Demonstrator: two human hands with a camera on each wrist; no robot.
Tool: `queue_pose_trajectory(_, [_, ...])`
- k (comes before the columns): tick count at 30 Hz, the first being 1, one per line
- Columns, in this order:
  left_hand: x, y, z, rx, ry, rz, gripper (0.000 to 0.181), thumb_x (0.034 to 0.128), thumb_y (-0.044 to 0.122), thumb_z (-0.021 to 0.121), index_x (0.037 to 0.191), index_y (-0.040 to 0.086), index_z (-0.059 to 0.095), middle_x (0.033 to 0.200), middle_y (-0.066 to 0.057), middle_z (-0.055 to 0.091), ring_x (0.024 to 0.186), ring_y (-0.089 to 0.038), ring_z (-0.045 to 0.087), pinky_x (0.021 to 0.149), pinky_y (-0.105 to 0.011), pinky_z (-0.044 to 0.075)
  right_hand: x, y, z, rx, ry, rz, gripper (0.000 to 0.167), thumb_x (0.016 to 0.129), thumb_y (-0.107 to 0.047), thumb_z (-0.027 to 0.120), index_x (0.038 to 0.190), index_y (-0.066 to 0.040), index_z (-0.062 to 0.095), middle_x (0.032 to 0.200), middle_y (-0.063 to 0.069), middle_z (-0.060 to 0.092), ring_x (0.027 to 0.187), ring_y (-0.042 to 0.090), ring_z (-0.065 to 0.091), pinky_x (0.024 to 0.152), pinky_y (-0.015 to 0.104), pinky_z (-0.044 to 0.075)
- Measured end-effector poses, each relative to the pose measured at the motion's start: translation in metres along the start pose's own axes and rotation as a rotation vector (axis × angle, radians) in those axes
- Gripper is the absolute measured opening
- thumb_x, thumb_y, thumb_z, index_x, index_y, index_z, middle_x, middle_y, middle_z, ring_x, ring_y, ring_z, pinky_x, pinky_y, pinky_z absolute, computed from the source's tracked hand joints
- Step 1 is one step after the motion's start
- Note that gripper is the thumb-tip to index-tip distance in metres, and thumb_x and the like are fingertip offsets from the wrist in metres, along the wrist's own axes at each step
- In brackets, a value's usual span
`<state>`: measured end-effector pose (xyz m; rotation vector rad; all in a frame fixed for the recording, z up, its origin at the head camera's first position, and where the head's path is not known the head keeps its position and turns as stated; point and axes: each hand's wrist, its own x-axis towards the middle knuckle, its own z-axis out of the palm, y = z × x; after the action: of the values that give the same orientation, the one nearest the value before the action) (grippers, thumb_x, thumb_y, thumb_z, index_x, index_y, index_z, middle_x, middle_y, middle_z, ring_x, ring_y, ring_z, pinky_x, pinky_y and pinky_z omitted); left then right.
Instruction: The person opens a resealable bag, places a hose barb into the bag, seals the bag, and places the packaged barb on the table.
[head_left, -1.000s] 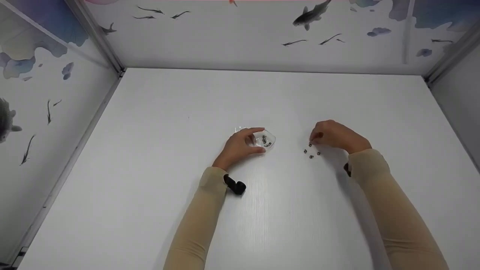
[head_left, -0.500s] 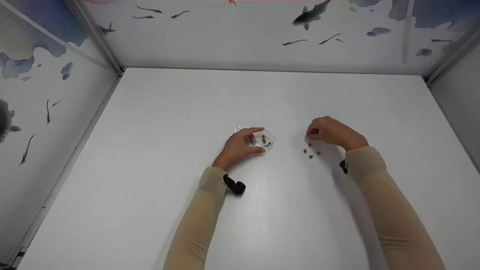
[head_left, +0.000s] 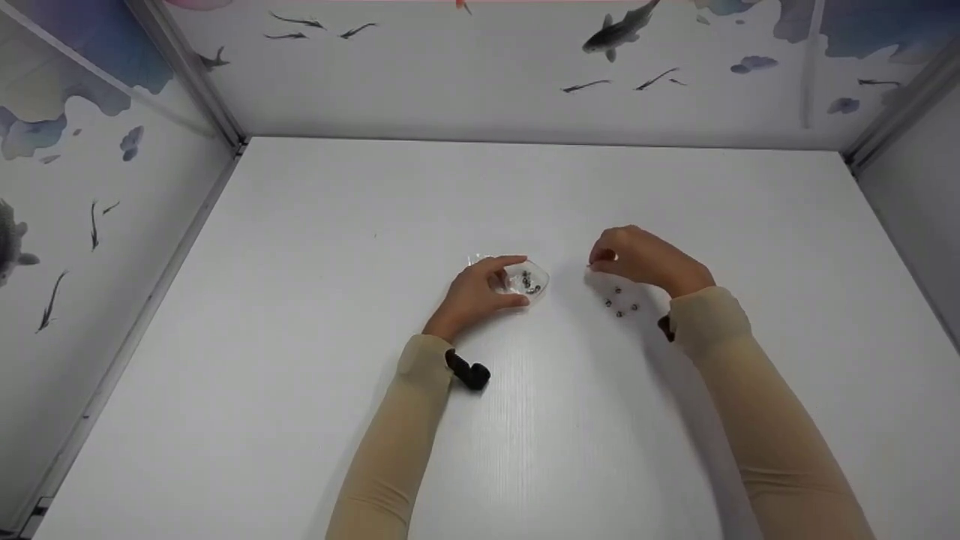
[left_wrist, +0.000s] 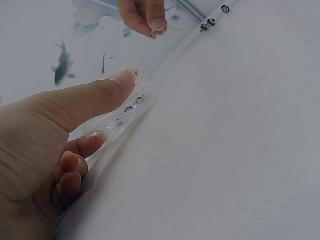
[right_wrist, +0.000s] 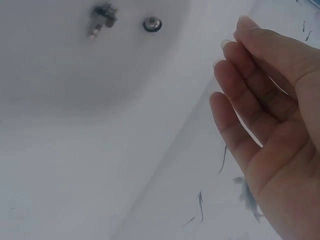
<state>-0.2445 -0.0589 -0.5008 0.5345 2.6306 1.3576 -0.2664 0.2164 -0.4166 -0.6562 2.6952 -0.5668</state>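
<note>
Here, left hand (head_left: 478, 291): curved round the dish (head_left: 540, 273), thumb on the near side and index finger on the far side, steadying it between them.
Dish: clear, seemingly resting on the table (head_left: 480, 457), with several pieces (head_left: 527, 280) inside, too crowded to count.
Dish handling: the wall looks thin and would probably buckle under a hard squeeze; being so slight it may slide, so a gentle hold on 2 opposite sides should suit.
Right hand (head_left: 637, 259): raised above the table, right of the dish, thumb and index fingertips pinching 1 piece; the other fingers extend side by side in the right wrist view.
Held piece (left_wrist: 154, 34): at those tips in the left wrist view, hidden in the right wrist view.
Piece handling: tiny, likely light, hard and hard to damage, but smooth metal could slip or roll away; best pinched across the rim with 2 fingertips.
Loose pieces (head_left: 608, 303): 4 on the table, clustered but apart from each other, just nearer the person than the right fingertips; 1 shows a round, shiny rim in the right wrist view.
</note>
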Motion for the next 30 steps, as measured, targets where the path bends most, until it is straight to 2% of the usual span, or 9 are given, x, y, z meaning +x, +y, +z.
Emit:
queue_pose_trajectory(8, [0.0, 0.001, -0.001, 0.006, 0.002, 0.002, 0.065, 0.075, 0.036, 0.082, 0.135, 0.03, 0.056, 0.1, 0.0, 0.062, 0.091, -0.013, 0.054, 0.086, -0.033, 0.044, 0.009, -0.017, 0.003, -0.004, 0.012, -0.046, 0.018, 0.087, -0.008, 0.07, 0.105, -0.006, 0.072, 0.102, 0.007, 0.068, 0.093, 0.022, 0.062, 0.086, 0.039, 0.052])
queue_pose_trajectory(18, [-0.001, 0.001, -0.002, -0.028, -0.009, 0.003, 0.064, 0.0756, 0.036, 0.082, 0.134, 0.033, 0.056, 0.1, 0.002, 0.06, 0.089, -0.013, 0.052, 0.083, -0.032, 0.042, 0.019, -0.03, 0.011, -0.019, 0.009, -0.133, 0.015, 0.089, -0.008, 0.068, 0.102, -0.004, 0.072, 0.099, 0.009, 0.069, 0.089, 0.022, 0.062, 0.082, 0.038, 0.052])
queue_pose_trajectory(30, [-0.001, 0.001, -0.002, -0.01, -0.008, 0.005, 0.065, 0.0753, 0.037, 0.081, 0.135, 0.032, 0.056, 0.098, 0.002, 0.06, 0.087, -0.012, 0.051, 0.08, -0.03, 0.042, 0.027, -0.047, 0.017, -0.02, 0.0, -0.184, 0.017, 0.089, -0.009, 0.067, 0.104, -0.004, 0.073, 0.1, 0.01, 0.07, 0.091, 0.022, 0.064, 0.084, 0.038, 0.053])
